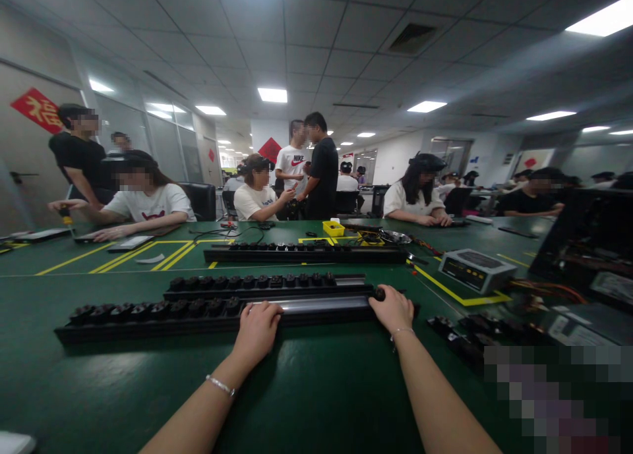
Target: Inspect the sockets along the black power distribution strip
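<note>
A long black track rail (316, 306) lies across the table before me. Black round modules, possibly sockets (158, 309), sit in a row along its left half, and its right half shows a bare grey channel. My left hand (257, 329) is closed over the rail, just right of the last module in the row. At the rail's right end, my right hand (394, 309) grips a small black module (380, 294) between thumb and fingers. Whether this module is seated in the channel I cannot tell. Behind stands a second rail (353, 280) with more modules.
A third rail (306, 253) lies farther back, near a yellow box (333, 228). To the right are loose black modules (469, 335), a power supply unit (477, 269) and an open computer case (583, 243). Several people sit or stand beyond the green table (316, 388).
</note>
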Tool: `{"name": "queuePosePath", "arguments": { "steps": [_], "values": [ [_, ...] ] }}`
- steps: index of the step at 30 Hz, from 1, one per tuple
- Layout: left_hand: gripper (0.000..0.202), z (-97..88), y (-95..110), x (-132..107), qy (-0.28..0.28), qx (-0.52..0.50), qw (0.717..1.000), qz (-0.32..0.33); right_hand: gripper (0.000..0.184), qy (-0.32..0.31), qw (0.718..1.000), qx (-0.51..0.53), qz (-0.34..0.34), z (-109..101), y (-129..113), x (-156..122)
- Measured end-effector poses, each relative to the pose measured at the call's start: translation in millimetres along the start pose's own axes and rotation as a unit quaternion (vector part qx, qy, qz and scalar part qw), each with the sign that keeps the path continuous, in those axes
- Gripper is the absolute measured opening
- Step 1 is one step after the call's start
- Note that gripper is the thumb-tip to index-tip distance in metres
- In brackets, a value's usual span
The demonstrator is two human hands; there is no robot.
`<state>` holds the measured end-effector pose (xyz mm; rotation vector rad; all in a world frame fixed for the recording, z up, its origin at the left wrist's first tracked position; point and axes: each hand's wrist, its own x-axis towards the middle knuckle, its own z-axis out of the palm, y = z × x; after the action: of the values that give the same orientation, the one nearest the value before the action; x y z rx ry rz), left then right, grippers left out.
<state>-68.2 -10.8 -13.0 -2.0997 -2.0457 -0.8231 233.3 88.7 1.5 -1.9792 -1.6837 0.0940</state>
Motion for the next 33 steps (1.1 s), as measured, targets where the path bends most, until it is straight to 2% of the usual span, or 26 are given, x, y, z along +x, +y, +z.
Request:
{"name": "queuePosePath", "arguments": {
  "steps": [33],
  "values": [
    [0.021, -1.3, -0.1, -0.1, -0.001, -0.001, 1.000, 0.000, 0.046, -0.038, 0.999, -0.010, 0.034, -12.4, -1.4, 4.7]
  ]
}}
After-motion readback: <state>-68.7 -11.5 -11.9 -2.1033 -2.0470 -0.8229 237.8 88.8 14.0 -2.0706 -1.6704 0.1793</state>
